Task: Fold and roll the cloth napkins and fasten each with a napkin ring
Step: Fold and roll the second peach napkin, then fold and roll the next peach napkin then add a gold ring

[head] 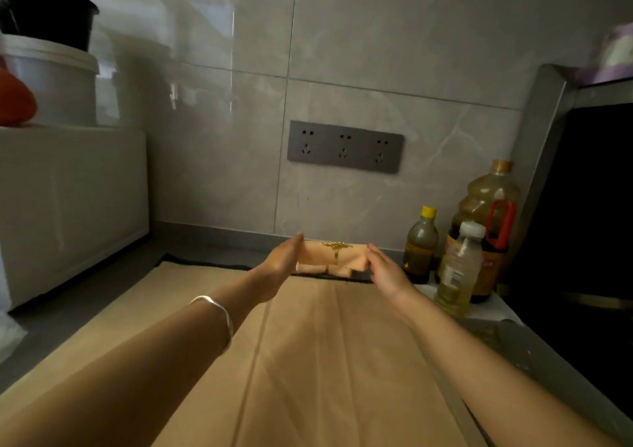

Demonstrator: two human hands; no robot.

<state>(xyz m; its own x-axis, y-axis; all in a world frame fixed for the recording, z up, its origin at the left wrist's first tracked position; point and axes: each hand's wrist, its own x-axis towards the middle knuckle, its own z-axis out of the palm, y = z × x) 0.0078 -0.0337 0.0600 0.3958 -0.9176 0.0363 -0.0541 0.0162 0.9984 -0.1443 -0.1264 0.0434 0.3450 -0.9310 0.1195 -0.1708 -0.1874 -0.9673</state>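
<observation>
two rolled napkins at the back of the desk (102,285), both with rings on
the left hand (284,258) and right hand (385,270) hold the top napkin (317,256) by its ends with flat, open fingers. its gold ring (336,248) is on. it rests on the lower napkin (339,269). no loose napkins show, so i think it's nearly done.

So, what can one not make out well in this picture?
1. Head view: the back of the right hand hides whether its fingertips pinch the rolled napkins or only press them.
2. Head view: the pattern of the napkin ring is too small and dim.
3. Head view: the label on the clear bottle is blurred.
4. Head view: the purple object is blurred and cut off by the right edge.
</observation>
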